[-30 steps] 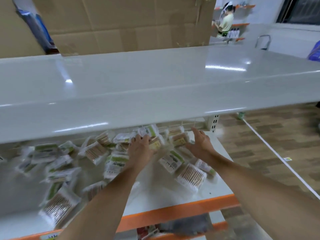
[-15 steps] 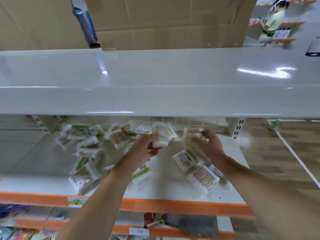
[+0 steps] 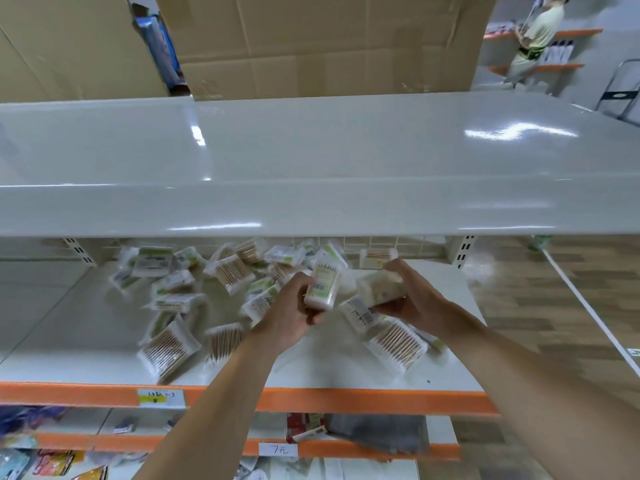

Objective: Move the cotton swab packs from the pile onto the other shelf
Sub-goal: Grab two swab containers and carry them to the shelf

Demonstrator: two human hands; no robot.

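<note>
Several clear cotton swab packs lie in a loose pile (image 3: pixel 194 289) on the white middle shelf (image 3: pixel 69 344) with its orange front edge. My left hand (image 3: pixel 289 313) grips one pack (image 3: pixel 322 285) upright, lifted above the pile. Just to its right, my right hand (image 3: pixel 412 299) holds another pack (image 3: pixel 381 287) between fingers and thumb, also raised off the shelf. More packs lie flat below my hands, one large one (image 3: pixel 396 344) near the shelf's right front. The glossy white top shelf (image 3: pixel 311 150) spans the view above and carries nothing.
Large cardboard boxes (image 3: pixel 311 43) stand behind the top shelf. A lower shelf (image 3: pixel 346 448) holds dark packaged goods and a price tag. Wooden floor with a white line (image 3: pixel 585 306) lies to the right. A person (image 3: pixel 533 36) stands at far shelving, upper right.
Both hands have drawn back from the pile's rear and risen, each with a pack now held clear of the shelf. The view has shifted left and tilted down a little.
</note>
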